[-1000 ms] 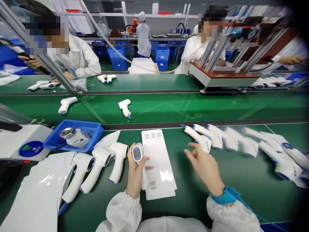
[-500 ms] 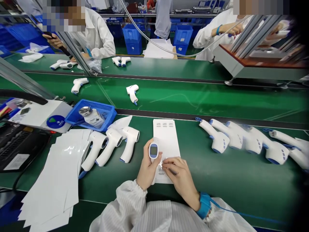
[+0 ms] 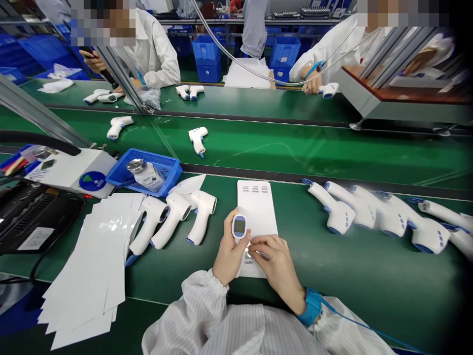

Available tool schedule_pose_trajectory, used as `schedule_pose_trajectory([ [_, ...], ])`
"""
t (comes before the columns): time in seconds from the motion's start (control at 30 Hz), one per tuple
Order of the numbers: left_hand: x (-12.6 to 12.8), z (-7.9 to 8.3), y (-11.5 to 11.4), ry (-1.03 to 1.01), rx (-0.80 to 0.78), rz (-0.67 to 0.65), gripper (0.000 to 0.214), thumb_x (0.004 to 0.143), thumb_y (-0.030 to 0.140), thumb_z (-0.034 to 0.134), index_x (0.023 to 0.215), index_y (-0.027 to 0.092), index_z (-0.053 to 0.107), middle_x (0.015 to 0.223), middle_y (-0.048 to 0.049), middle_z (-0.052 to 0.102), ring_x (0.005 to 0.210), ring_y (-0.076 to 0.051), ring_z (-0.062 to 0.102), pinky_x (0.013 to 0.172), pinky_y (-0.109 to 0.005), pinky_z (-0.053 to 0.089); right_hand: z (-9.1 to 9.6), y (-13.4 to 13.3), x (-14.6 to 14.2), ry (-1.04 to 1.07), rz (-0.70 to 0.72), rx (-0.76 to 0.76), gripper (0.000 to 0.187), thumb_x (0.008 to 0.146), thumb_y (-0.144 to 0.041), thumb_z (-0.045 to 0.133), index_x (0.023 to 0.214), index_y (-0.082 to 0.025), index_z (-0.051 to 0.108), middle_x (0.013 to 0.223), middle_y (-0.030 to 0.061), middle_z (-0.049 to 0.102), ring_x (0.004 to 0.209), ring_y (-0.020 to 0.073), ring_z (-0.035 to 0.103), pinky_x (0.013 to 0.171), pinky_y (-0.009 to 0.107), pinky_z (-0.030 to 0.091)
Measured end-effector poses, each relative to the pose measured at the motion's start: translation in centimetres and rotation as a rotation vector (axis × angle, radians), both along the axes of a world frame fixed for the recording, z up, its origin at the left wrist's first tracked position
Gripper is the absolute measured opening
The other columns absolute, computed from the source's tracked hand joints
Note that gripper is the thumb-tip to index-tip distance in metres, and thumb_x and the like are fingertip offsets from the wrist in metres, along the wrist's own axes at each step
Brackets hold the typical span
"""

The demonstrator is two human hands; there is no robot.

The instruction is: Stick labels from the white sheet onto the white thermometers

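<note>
The person's left hand (image 3: 229, 248) is closed firmly around a white and blue forehead thermometer (image 3: 239, 229), with its small screen facing up. The thermometer is held just above a long white paper sheet (image 3: 257, 207), which lies flat on a green work belt (image 3: 369, 296). The right hand (image 3: 272, 266) rests on the low part of the sheet with its fingers bent. A tiny shiny spot sits by the fingertips, but I cannot tell if they are pinching something.

Three more thermometers (image 3: 172, 219) lie to the left, near a blue tray (image 3: 121, 173) with a bottle (image 3: 146, 175) in it. A messy pile of white sheets (image 3: 84, 266) is farther left. A long row of thermometers (image 3: 384, 217) lies to the right.

If the left hand loosens, the thermometer could drop and crack its screen. The smooth sheet could slide or crease if the right hand pushes too hard. The cord (image 3: 351, 320) from the blue wrist strap (image 3: 311, 306) could catch on the row and knock it.
</note>
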State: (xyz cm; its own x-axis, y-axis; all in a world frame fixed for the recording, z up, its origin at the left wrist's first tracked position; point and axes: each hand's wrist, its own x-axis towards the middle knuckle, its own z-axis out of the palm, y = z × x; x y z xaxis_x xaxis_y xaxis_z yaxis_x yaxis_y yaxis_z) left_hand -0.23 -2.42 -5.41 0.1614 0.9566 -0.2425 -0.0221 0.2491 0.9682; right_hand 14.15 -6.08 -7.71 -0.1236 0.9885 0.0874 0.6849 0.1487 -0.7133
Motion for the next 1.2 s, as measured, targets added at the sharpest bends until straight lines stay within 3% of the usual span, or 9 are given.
schedule_pose_trajectory([
  [0.3, 0.0, -0.3, 0.1, 0.014, 0.020, 0.001, 0.052, 0.092, 0.035, 0.054, 0.139, 0.032, 0.032, 0.139, -0.0061, 0.043, 0.116, -0.024, 0.055, 0.103, -0.041, 0.040, 0.5, 1.2, -0.1, -0.005, 0.042, -0.052, 0.013, 0.086, -0.019, 0.063, 0.076, -0.025, 0.069, 0.096, 0.0018, 0.070, 0.094, 0.0213, 0.060, 0.080, 0.037, 0.042],
  [0.43, -0.1, -0.3, 0.1, 0.035, 0.032, -0.003, 0.051, 0.093, 0.035, 0.053, 0.138, 0.032, 0.031, 0.137, -0.0052, 0.046, 0.115, -0.023, 0.056, 0.104, -0.041, 0.039, 2.1, 0.2, 0.1, 0.060, 0.238, -0.033, 0.016, 0.078, -0.006, 0.061, 0.073, -0.021, 0.062, 0.089, 0.0026, 0.067, 0.090, 0.0203, 0.059, 0.080, 0.036, 0.046],
  [0.57, 0.0, 0.5, 0.4, 0.020, 0.028, 0.014, 0.050, 0.091, 0.033, 0.056, 0.136, 0.032, 0.035, 0.139, -0.0047, 0.042, 0.119, -0.022, 0.052, 0.102, -0.038, 0.042, 5.6, -1.0, 1.4, 0.336, 0.488, -0.342, 0.017, 0.074, -0.004, 0.058, 0.072, -0.021, 0.061, 0.089, 0.0006, 0.064, 0.077, 0.0138, 0.061, 0.071, 0.027, 0.053],
  [0.67, 0.8, 1.3, 0.8, -0.070, -0.057, 0.023, 0.059, 0.089, 0.035, 0.057, 0.140, 0.037, 0.028, 0.132, -0.0055, 0.045, 0.100, -0.020, 0.060, 0.078, -0.034, 0.055, 8.0, 0.0, 2.4, 0.545, 0.408, -0.539, 0.010, 0.077, -0.012, 0.060, 0.070, -0.020, 0.061, 0.093, 0.0015, 0.062, 0.065, 0.0095, 0.059, 0.057, 0.021, 0.053],
  [0.73, 1.7, 1.6, 1.2, -0.084, -0.013, 0.032, 0.061, 0.088, 0.036, 0.057, 0.142, 0.036, 0.028, 0.133, -0.0058, 0.046, 0.102, -0.021, 0.059, 0.078, -0.034, 0.055, 8.8, 1.6, 2.8, 0.590, 0.304, -0.513, 0.009, 0.079, -0.017, 0.061, 0.070, -0.019, 0.060, 0.092, 0.0029, 0.060, 0.064, 0.0098, 0.058, 0.049, 0.019, 0.050],
  [0.83, 2.9, 1.2, 1.9, -0.106, 0.078, -0.015, 0.061, 0.087, 0.034, 0.061, 0.141, 0.031, 0.033, 0.140, -0.0072, 0.042, 0.106, -0.022, 0.057, 0.080, -0.029, 0.053, 8.6, 4.5, 3.0, 0.462, 0.209, -0.322, 0.009, 0.081, -0.021, 0.059, 0.073, -0.019, 0.062, 0.097, 0.0046, 0.061, 0.070, 0.0117, 0.059, 0.052, 0.021, 0.050],
  [0.97, 3.7, 0.1, 2.2, -0.139, -0.033, -0.076, 0.066, 0.087, 0.032, 0.059, 0.145, 0.033, 0.026, 0.141, -0.0100, 0.043, 0.072, -0.013, 0.059, 0.043, -0.020, 0.044, 7.5, 7.5, 3.3, 0.186, 0.099, -0.051, 0.007, 0.080, -0.019, 0.060, 0.075, -0.020, 0.065, 0.108, 0.0064, 0.060, 0.098, 0.0200, 0.059, 0.080, 0.033, 0.051],
  [1.07, 3.7, -0.3, 2.1, -0.138, -0.041, -0.063, 0.066, 0.087, 0.024, 0.055, 0.145, 0.034, 0.026, 0.147, -0.0086, 0.037, 0.068, -0.011, 0.057, 0.040, -0.018, 0.042, 7.0, 8.9, 3.6, 0.193, 0.092, -0.053, 0.007, 0.079, -0.020, 0.060, 0.073, -0.020, 0.064, 0.108, 0.0059, 0.063, 0.106, 0.0218, 0.058, 0.092, 0.038, 0.046],
  [1.2, 3.7, -0.4, 1.8, -0.148, -0.024, -0.076, 0.069, 0.084, 0.015, 0.050, 0.145, 0.038, 0.024, 0.151, -0.0062, 0.033, 0.057, -0.005, 0.049, 0.042, -0.019, 0.042, 6.9, 9.8, 3.5, 0.289, 0.110, -0.103, 0.007, 0.079, -0.019, 0.059, 0.073, -0.020, 0.063, 0.102, 0.0040, 0.067, 0.097, 0.0192, 0.063, 0.090, 0.034, 0.047],
])
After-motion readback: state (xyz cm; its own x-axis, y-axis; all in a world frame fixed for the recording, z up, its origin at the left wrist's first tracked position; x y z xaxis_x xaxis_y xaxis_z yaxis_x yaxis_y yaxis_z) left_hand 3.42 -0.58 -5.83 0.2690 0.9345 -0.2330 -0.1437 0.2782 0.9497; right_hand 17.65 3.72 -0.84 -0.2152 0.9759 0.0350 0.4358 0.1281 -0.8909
